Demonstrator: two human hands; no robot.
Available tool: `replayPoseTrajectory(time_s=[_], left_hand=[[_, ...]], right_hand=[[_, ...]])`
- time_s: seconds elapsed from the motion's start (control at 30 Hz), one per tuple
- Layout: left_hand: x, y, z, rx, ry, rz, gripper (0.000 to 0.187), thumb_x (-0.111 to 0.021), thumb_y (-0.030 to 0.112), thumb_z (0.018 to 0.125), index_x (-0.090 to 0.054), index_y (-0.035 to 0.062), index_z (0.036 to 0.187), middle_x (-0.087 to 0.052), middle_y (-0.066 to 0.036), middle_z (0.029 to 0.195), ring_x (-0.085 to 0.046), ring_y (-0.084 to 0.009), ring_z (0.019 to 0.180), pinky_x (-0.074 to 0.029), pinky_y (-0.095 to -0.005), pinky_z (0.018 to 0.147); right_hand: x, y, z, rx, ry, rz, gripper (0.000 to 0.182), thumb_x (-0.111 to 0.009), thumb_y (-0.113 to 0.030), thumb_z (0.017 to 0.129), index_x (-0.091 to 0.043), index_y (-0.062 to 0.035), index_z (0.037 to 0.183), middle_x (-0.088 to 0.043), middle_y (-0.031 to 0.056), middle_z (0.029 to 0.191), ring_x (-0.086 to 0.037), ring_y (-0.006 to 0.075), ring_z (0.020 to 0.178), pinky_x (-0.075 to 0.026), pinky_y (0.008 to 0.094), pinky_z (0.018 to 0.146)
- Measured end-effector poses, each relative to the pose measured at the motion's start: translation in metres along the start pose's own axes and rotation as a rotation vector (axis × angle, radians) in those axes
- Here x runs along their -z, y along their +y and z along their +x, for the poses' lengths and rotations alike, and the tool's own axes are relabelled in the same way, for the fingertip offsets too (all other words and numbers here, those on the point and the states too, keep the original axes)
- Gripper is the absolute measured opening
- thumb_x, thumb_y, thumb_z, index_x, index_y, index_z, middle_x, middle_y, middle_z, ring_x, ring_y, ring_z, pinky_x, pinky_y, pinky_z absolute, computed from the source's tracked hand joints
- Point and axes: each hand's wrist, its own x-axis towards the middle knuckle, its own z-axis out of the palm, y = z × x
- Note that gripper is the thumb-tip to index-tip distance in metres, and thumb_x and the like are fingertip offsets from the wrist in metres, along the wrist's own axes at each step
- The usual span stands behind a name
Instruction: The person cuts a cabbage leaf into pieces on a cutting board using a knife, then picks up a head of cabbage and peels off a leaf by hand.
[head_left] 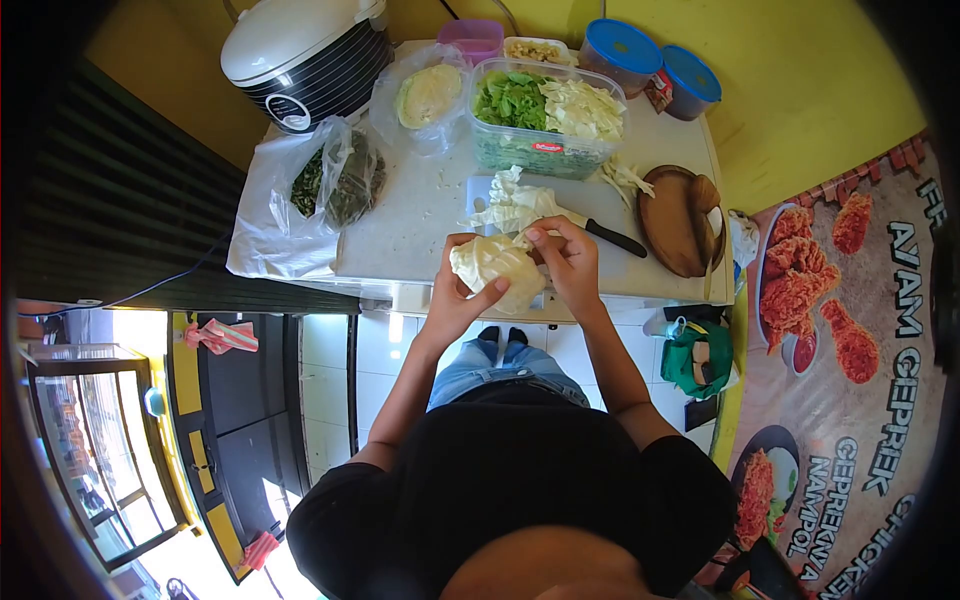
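My left hand (pixel 452 300) is wrapped round a pale cabbage piece (pixel 500 268), held up at the table's front edge. At the cabbage's right side, the fingers of my right hand (pixel 568 255) pinch a leaf edge. Just behind lies a white cutting board (pixel 481 188) with loose cabbage leaves (pixel 520 203) on it. A knife (pixel 615 238) rests at the board's right, its black handle pointing toward me and its blade partly under leaves. Beyond the board stands a clear plastic container (pixel 490 150) holding green leaves and cut cabbage.
A plastic bag of dark leaves (pixel 335 185), a rice cooker (pixel 305 60) and a bagged cabbage half (pixel 430 97) stand left. A wooden mortar (pixel 668 225) with a pestle sits right, below two blue-lidded tubs (pixel 622 45). A purple container (pixel 471 37) is at the back.
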Motion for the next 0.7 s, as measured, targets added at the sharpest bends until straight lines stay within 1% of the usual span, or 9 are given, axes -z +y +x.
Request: replayPoseTrajectory(time_s=[0.1,0.2,0.27,0.3,0.37,0.43,0.5,0.57,0.7], left_hand=[[0.001,0.011,-0.001,0.028,-0.058,0.137,0.054,-0.072,0.011,0.082,-0.037,0.0039,0.123,-0.057,-0.01,0.11,-0.058,-0.0164,0.105,-0.048,-0.0313,0.09],[0.005,0.01,0.001,0.093,-0.077,0.093,0.053,-0.068,0.011,0.084,-0.034,0.0043,0.125,-0.054,-0.011,0.115,-0.054,-0.0167,0.11,-0.045,-0.0312,0.093],[0.005,0.008,0.001,0.107,-0.049,0.041,0.055,-0.067,0.012,0.085,-0.032,0.005,0.127,-0.051,-0.012,0.119,-0.052,-0.0175,0.114,-0.044,-0.032,0.095],[0.005,0.006,0.001,0.121,-0.018,-0.01,0.057,-0.065,0.014,0.086,-0.029,0.0057,0.13,-0.049,-0.013,0.122,-0.049,-0.0184,0.117,-0.042,-0.0327,0.097],[0.004,0.002,0.0,0.146,0.012,-0.06,0.063,-0.064,0.016,0.087,-0.024,0.0065,0.135,-0.046,-0.014,0.125,-0.048,-0.0197,0.119,-0.04,-0.0333,0.099],[0.004,0.003,-0.002,0.169,0.045,-0.113,0.069,-0.063,0.018,0.088,-0.018,0.0073,0.14,-0.044,-0.015,0.128,-0.046,-0.0211,0.121,-0.038,-0.034,0.101],[0.004,0.009,-0.003,0.208,-0.16,0.003,0.082,-0.064,0.019,0.087,-0.008,0.0095,0.146,-0.042,-0.016,0.13,-0.046,-0.0236,0.121,-0.036,-0.0358,0.102],[0.001,0.018,-0.003,0.182,-0.195,-0.018,0.086,-0.065,0.019,0.086,-0.004,0.0099,0.147,-0.042,-0.016,0.131,-0.046,-0.0239,0.121,-0.036,-0.0361,0.103],[0.006,0.021,-0.002,0.146,-0.272,0.028,0.094,-0.067,0.018,0.082,0.0,0.0109,0.148,-0.043,-0.016,0.132,-0.046,-0.0251,0.121,-0.035,-0.0379,0.104]], right_hand=[[0.002,-0.002,-0.003,-0.023,0.018,-0.077,0.018,-0.061,-0.017,0.094,-0.06,0.0015,0.097,-0.066,0.0056,0.074,-0.059,0.0073,0.059,-0.048,0.0203,0.054],[-0.001,-0.005,0.0,-0.031,0.005,-0.082,0.02,-0.061,-0.018,0.094,-0.059,0.0008,0.099,-0.067,0.0056,0.082,-0.061,0.0074,0.07,-0.049,0.0214,0.064],[-0.006,-0.007,0.002,0.048,-0.043,0.009,0.021,-0.061,-0.02,0.094,-0.057,-0.0002,0.102,-0.066,0.0078,0.098,-0.06,0.0088,0.088,-0.048,0.0259,0.08],[-0.005,-0.005,0.002,0.047,-0.041,0.009,0.021,-0.061,-0.02,0.094,-0.057,-0.0002,0.102,-0.066,0.0078,0.098,-0.06,0.0088,0.088,-0.048,0.0259,0.08],[-0.001,0.001,0.002,0.066,-0.238,0.136,0.027,-0.062,-0.019,0.093,-0.056,-0.0008,0.113,-0.062,0.0109,0.113,-0.056,0.0128,0.106,-0.043,0.0294,0.094],[-0.006,-0.014,-0.002,0.085,-0.324,0.074,0.034,-0.064,-0.019,0.091,-0.055,-0.0003,0.119,-0.06,0.0112,0.119,-0.055,0.0151,0.11,-0.041,0.0305,0.098],[-0.004,-0.019,-0.004,0.101,-0.406,0.01,0.041,-0.065,-0.018,0.09,-0.054,0.0002,0.124,-0.058,0.0116,0.124,-0.054,0.0175,0.115,-0.039,0.0315,0.101],[0.006,-0.019,-0.001,0.011,-0.536,-0.005,0.052,-0.069,-0.015,0.086,-0.05,-0.0011,0.133,-0.056,0.0106,0.13,-0.051,0.0198,0.121,-0.038,0.032,0.104],[0.01,-0.02,-0.002,-0.027,-0.559,0.03,0.053,-0.071,-0.014,0.084,-0.053,-0.0028,0.132,-0.054,0.0102,0.134,-0.051,0.0197,0.121,-0.039,0.0325,0.103]])
